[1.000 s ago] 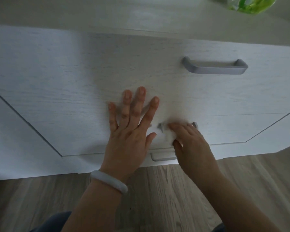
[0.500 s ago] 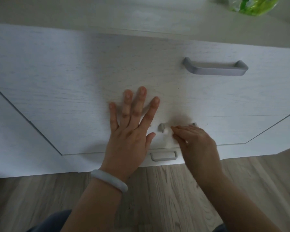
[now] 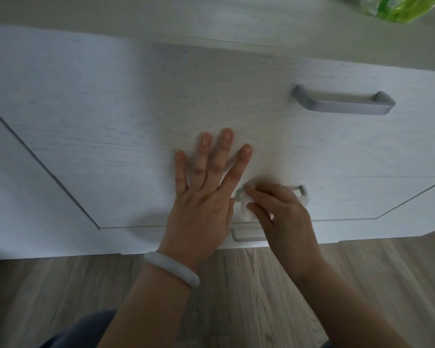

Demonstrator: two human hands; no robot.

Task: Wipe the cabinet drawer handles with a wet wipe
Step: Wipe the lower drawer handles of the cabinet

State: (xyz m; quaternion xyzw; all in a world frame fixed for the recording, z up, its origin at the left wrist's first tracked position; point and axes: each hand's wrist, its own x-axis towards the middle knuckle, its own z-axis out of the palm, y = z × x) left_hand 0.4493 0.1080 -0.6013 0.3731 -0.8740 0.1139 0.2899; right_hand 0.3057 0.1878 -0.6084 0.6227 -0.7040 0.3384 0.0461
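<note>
Above drawers, green packet [image 3: 397, 7].

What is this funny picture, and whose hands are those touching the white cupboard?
The picture comes from a camera worn on a person's head, so you look down at their own two hands. No machine here. They are cleaning a white wood-grain cabinet that stands on a grey-brown plank floor. The left hand, with a pale smooth bracelet on its wrist, lies flat with fingers spread on the drawer front. The right hand pinches a white wet wipe against the middle grey metal handle. Another long grey metal handle sits higher up, and a third peeks out lower down. Something blurry green sits on top.
</note>
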